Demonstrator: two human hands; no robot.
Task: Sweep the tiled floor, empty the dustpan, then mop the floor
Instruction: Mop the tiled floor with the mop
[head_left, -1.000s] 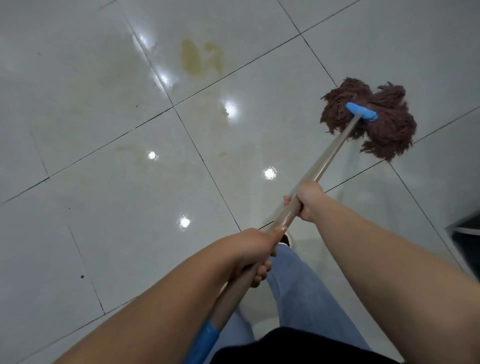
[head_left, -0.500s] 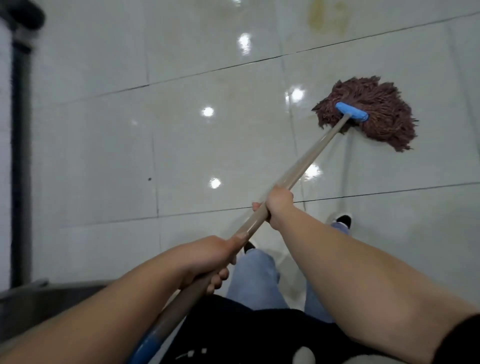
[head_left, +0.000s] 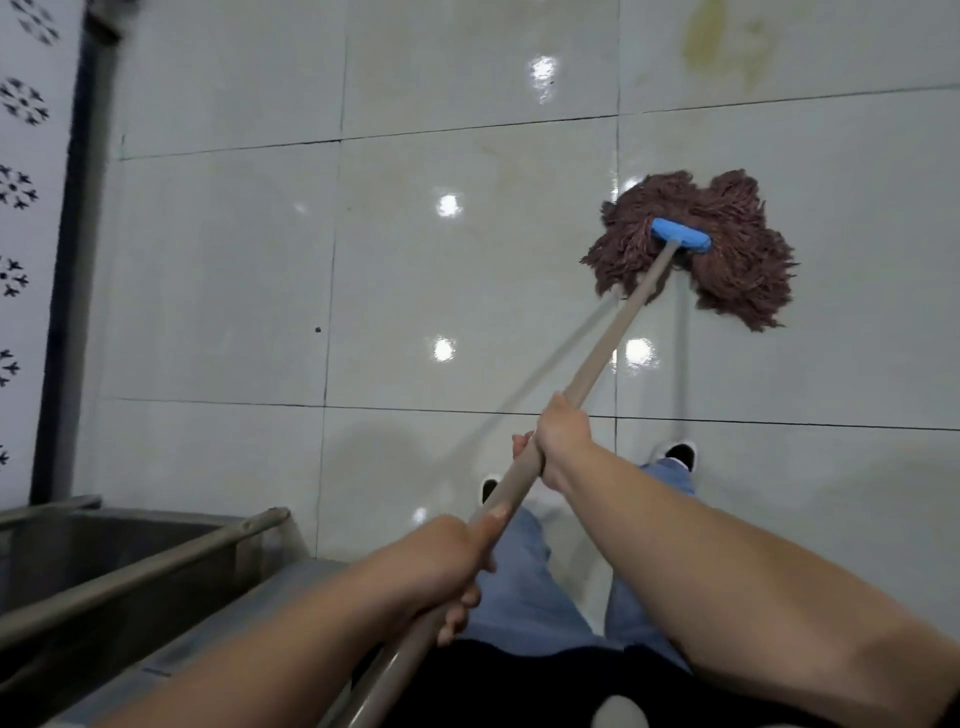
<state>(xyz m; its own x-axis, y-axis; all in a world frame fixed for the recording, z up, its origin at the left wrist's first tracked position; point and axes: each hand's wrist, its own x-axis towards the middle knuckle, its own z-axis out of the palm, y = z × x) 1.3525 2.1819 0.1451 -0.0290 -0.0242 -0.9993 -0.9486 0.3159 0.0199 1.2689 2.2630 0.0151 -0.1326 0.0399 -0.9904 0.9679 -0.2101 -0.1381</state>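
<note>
A brown string mop head (head_left: 727, 270) with a blue clamp (head_left: 680, 235) lies spread flat on the glossy white tiled floor (head_left: 218, 270), right of centre. Its beige handle (head_left: 608, 348) slants down-left toward me. My right hand (head_left: 563, 441) grips the handle at its middle. My left hand (head_left: 447, 566) grips it lower down, close to my body. A yellowish stain (head_left: 727, 47) marks the tile at the top right, beyond the mop head.
A metal sink or trough (head_left: 104, 561) with a bar across it stands at the lower left. A dark vertical post (head_left: 67, 270) and a patterned white wall (head_left: 21, 187) run along the left edge. My feet (head_left: 680, 454) stand on the tiles below the mop.
The view has swung left, bringing the metal trough and wall into sight. The mop head stays on the floor, right of centre, with both hands still on the handle.
</note>
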